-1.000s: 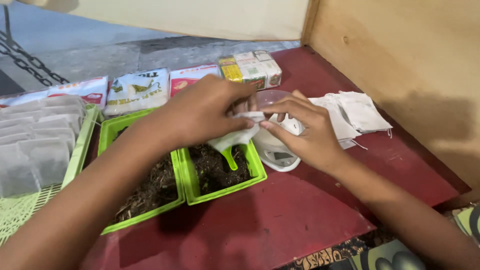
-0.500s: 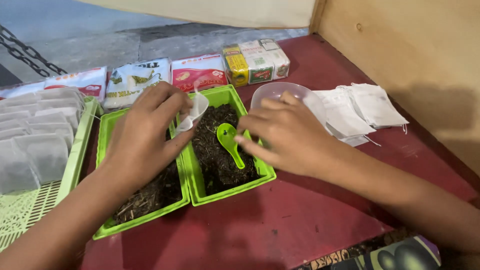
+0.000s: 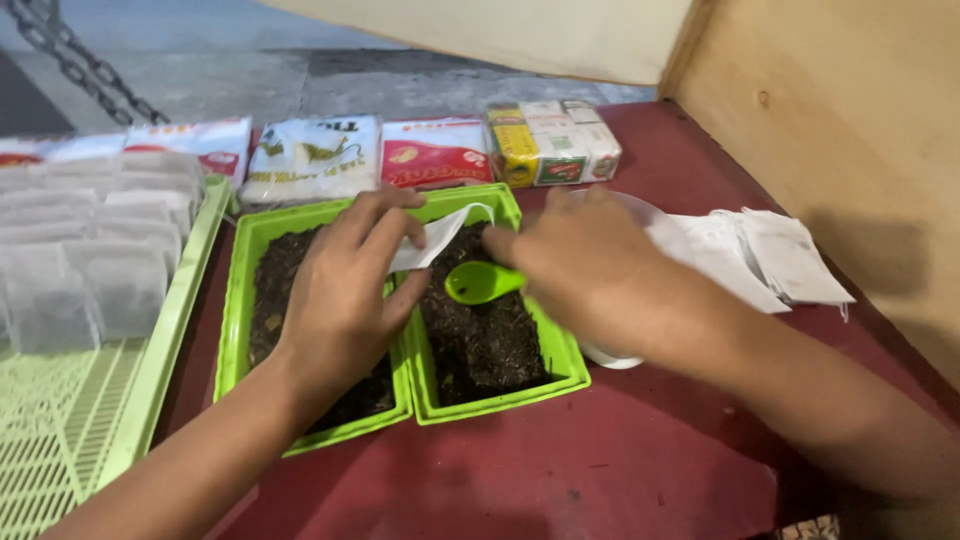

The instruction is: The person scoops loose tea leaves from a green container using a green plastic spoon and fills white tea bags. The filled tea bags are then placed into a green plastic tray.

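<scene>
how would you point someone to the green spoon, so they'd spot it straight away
Start at the dark red table and find the two green trays of dark loose tea side by side. The green spoon lies over the right-hand tray, its handle under the right hand; it is the only smooth, bright green scoop there.

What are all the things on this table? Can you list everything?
Trays of loose tea: two, green, centre of red table.
Scoop: one, green, over right tray.
Empty tea bag: one, white, in left hand.
Filled bags: many, white, on pale green rack at left.
Empty bags pile: white, at right.
Packets: several, white and red, at back.
Small boxes: bundle, multicoloured, at back.
Left hand: holds bag.
Right hand: holds scoop.
</scene>
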